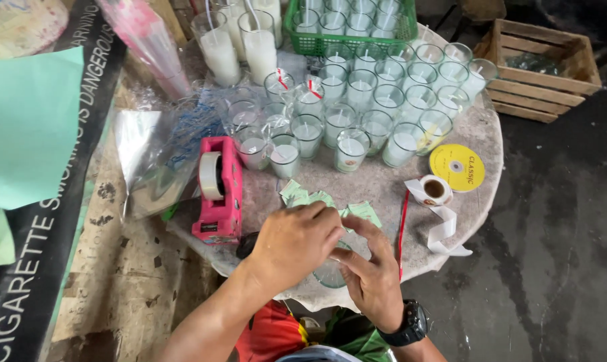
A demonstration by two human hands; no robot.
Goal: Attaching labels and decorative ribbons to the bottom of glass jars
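The two hands are close together at the near edge of the round desk (481, 134). The left hand (295, 243) has its fingers bent and closed over the top of a small clear glass cup (330, 273). The right hand (372, 276) is just beside it, with a black watch (406, 326) on the wrist. Its thumb and fingers pinch at the same glass cup, so both hands hold it. The cup sits low between the hands, at the desk's front edge, and most of it is hidden.

Just behind the hands lie some small green paper labels (320, 200), flat on the desk. To the left of them stands a pink tape holder (219, 191) with a roll of clear tape on it. To the right lies a thin red stick (402, 224). Near it is a small roll of white tape (435, 189) with its loose end curling over the desk's edge. A flat yellow round disc (457, 167) lies beside that.

Farther back, many small glass candles (351, 149) with white wax stand close together in rows. More of them sit in a green basket (296, 41) at the back. Two tall candles (239, 48) stand to the left of the basket. A wooden crate (538, 67) rests on the dark floor to the right. A big green sheet (28, 127) lies at the far left.
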